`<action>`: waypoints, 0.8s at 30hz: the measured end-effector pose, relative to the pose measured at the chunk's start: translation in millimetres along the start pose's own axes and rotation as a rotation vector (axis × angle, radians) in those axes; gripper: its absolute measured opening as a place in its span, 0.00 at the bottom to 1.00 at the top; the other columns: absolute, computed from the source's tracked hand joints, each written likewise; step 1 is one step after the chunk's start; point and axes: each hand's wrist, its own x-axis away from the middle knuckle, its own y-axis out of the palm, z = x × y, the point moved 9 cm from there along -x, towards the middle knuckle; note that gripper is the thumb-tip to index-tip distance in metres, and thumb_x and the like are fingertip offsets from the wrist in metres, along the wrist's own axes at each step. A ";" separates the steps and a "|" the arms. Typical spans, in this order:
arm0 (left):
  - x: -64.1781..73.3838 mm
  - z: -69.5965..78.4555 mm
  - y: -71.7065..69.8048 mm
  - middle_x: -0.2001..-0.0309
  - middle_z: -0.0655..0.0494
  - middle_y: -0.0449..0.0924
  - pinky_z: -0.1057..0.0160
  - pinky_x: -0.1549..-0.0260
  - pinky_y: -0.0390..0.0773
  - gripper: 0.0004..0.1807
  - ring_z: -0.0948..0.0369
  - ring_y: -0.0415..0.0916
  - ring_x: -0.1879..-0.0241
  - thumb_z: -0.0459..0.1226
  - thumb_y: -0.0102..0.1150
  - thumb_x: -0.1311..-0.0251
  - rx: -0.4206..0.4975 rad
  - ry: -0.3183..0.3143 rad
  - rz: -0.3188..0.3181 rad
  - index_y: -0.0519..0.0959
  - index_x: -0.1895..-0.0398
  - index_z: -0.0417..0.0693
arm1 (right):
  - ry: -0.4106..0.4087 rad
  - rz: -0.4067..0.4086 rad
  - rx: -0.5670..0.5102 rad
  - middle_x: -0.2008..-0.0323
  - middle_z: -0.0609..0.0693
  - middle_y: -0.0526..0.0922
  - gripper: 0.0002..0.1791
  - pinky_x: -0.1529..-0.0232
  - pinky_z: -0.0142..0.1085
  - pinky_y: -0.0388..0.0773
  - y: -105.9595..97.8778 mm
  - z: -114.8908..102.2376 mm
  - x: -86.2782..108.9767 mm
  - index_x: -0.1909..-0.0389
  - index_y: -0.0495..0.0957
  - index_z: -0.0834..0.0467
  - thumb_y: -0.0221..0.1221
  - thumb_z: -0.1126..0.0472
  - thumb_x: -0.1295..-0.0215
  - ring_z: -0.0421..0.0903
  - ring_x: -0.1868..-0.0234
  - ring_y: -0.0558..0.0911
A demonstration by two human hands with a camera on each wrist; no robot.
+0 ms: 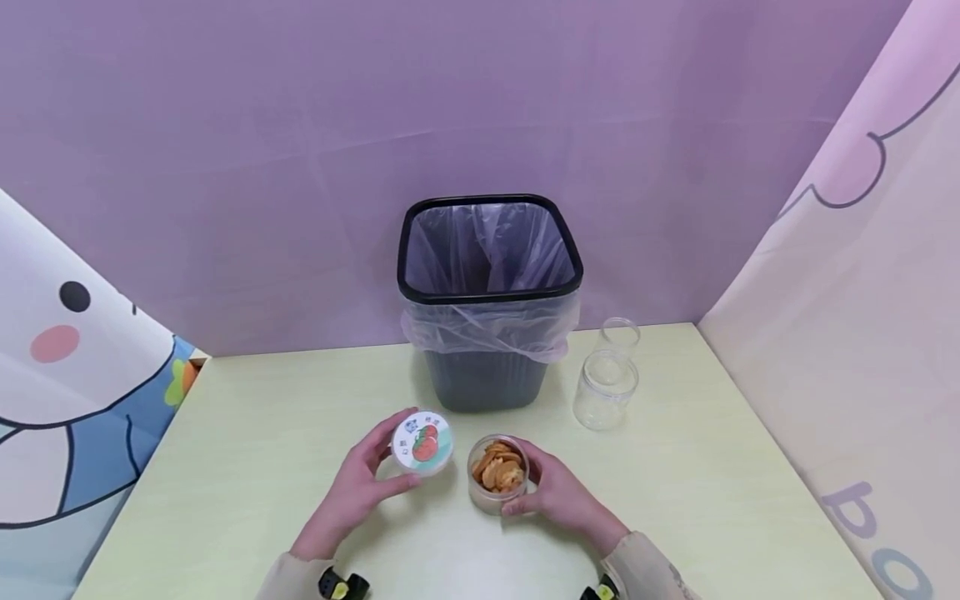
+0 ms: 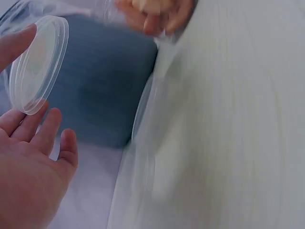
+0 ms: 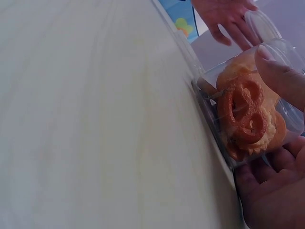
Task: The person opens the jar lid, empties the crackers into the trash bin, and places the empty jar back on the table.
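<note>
In the head view my left hand [image 1: 362, 479] holds a round clear lid [image 1: 422, 443] by its edge, between thumb and fingers, above the table. The lid bears a printed label with a red fruit picture. My right hand [image 1: 558, 492] grips a clear plastic jar [image 1: 480, 498] from its right side, thumb at the front. The jar stands upright and uncovered on the table, close to the lid but apart from it. Inside are golden-brown cookies [image 1: 498, 468]; in the right wrist view a pretzel-shaped cookie [image 3: 245, 109] shows through the jar wall.
A dark bin [image 1: 487, 382] lined with a clear bag stands at the back middle of the pale table [image 1: 285, 417]. To its right are two clear containers [image 1: 606, 392], one behind the other. Purple cloth [image 1: 300, 167] hangs behind, with printed cloths at both sides.
</note>
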 end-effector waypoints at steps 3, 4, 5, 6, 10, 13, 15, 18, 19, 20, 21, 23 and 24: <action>8.8 -3.4 -17.7 0.30 0.46 0.68 0.69 0.40 0.64 0.47 0.63 0.67 0.36 0.25 0.74 0.53 -0.014 -0.019 0.041 0.64 0.27 0.44 | -0.001 0.003 0.004 0.35 0.51 0.74 0.52 0.33 0.32 0.61 0.0 1.3 -0.1 0.28 0.65 0.57 0.78 0.65 0.57 0.52 0.32 0.69; 12.2 -4.6 -24.0 0.30 0.45 0.67 0.70 0.41 0.64 0.47 0.64 0.67 0.36 0.25 0.74 0.53 -0.021 -0.025 0.058 0.64 0.27 0.44 | -0.001 0.003 0.004 0.35 0.51 0.74 0.52 0.33 0.32 0.61 0.2 1.8 -0.2 0.28 0.65 0.56 0.78 0.65 0.57 0.52 0.32 0.70; 15.6 -5.6 -30.3 0.29 0.45 0.66 0.71 0.41 0.64 0.47 0.65 0.66 0.35 0.25 0.73 0.53 -0.032 -0.032 0.074 0.63 0.26 0.43 | -0.001 0.003 0.004 0.35 0.51 0.74 0.51 0.33 0.32 0.61 0.2 2.1 -0.1 0.28 0.65 0.56 0.78 0.64 0.57 0.51 0.32 0.69; 18.9 -6.4 -36.5 0.29 0.45 0.65 0.72 0.41 0.64 0.47 0.66 0.66 0.35 0.24 0.73 0.53 -0.042 -0.037 0.090 0.63 0.26 0.43 | 0.000 0.003 0.003 0.35 0.51 0.74 0.51 0.33 0.32 0.61 0.1 2.1 0.1 0.28 0.65 0.56 0.78 0.64 0.57 0.51 0.32 0.69; 30.9 -10.2 -59.6 0.28 0.44 0.63 0.75 0.42 0.63 0.48 0.69 0.65 0.36 0.24 0.73 0.52 -0.083 -0.073 0.154 0.62 0.25 0.44 | 0.010 0.003 0.002 0.34 0.50 0.73 0.51 0.33 0.32 0.60 -0.3 2.3 0.7 0.28 0.66 0.55 0.78 0.64 0.57 0.52 0.31 0.68; 37.5 -12.8 -74.2 0.27 0.44 0.61 0.76 0.43 0.63 0.48 0.71 0.64 0.35 0.25 0.72 0.51 -0.114 -0.099 0.193 0.60 0.24 0.44 | 0.013 0.007 0.010 0.34 0.50 0.73 0.51 0.32 0.33 0.60 -1.0 1.4 0.6 0.28 0.66 0.55 0.78 0.64 0.57 0.52 0.31 0.68; 40.9 -14.9 -83.0 0.27 0.43 0.60 0.77 0.43 0.63 0.48 0.74 0.62 0.35 0.26 0.72 0.49 -0.137 -0.115 0.221 0.59 0.24 0.45 | 0.014 0.010 0.014 0.34 0.50 0.73 0.51 0.32 0.34 0.60 -1.4 1.0 0.4 0.29 0.66 0.55 0.78 0.64 0.57 0.52 0.31 0.68; 46.0 -19.5 -95.6 0.26 0.43 0.60 0.78 0.45 0.63 0.48 0.76 0.61 0.35 0.28 0.73 0.48 -0.180 -0.160 0.265 0.59 0.24 0.46 | 0.013 0.012 0.016 0.34 0.50 0.73 0.51 0.32 0.34 0.60 -1.4 0.8 0.4 0.29 0.66 0.55 0.78 0.64 0.57 0.52 0.31 0.68; 47.7 -21.4 -99.5 0.26 0.43 0.60 0.79 0.45 0.63 0.49 0.75 0.60 0.34 0.29 0.73 0.48 -0.193 -0.181 0.278 0.59 0.23 0.47 | 0.013 0.012 0.016 0.34 0.50 0.73 0.51 0.32 0.34 0.60 -1.3 0.9 0.4 0.29 0.66 0.55 0.78 0.64 0.57 0.52 0.31 0.68; 49.4 -23.4 -103.1 0.26 0.44 0.59 0.80 0.46 0.63 0.49 0.72 0.59 0.33 0.30 0.73 0.48 -0.204 -0.206 0.289 0.58 0.23 0.47 | 0.013 0.011 0.015 0.34 0.50 0.73 0.51 0.32 0.34 0.60 -1.0 1.2 0.4 0.29 0.66 0.55 0.78 0.64 0.57 0.52 0.31 0.68; 50.9 -25.9 -106.4 0.26 0.45 0.59 0.80 0.46 0.63 0.49 0.69 0.59 0.31 0.31 0.74 0.48 -0.215 -0.232 0.297 0.57 0.23 0.48 | 0.013 0.010 0.014 0.35 0.50 0.73 0.51 0.32 0.34 0.60 -0.7 1.3 0.6 0.29 0.66 0.55 0.78 0.64 0.57 0.52 0.31 0.68; 53.4 -31.2 -112.2 0.25 0.45 0.58 0.79 0.46 0.63 0.51 0.60 0.57 0.29 0.34 0.74 0.47 -0.235 -0.285 0.309 0.56 0.22 0.49 | 0.011 0.008 0.012 0.35 0.51 0.73 0.51 0.32 0.33 0.60 -0.2 1.5 0.7 0.29 0.66 0.56 0.78 0.64 0.57 0.52 0.31 0.68; 54.4 -34.0 -114.5 0.25 0.46 0.57 0.76 0.43 0.63 0.51 0.55 0.56 0.28 0.35 0.74 0.47 -0.242 -0.310 0.311 0.55 0.22 0.49 | 0.012 0.008 0.012 0.35 0.51 0.73 0.51 0.32 0.33 0.60 -0.1 1.8 0.7 0.29 0.66 0.56 0.78 0.64 0.57 0.52 0.31 0.69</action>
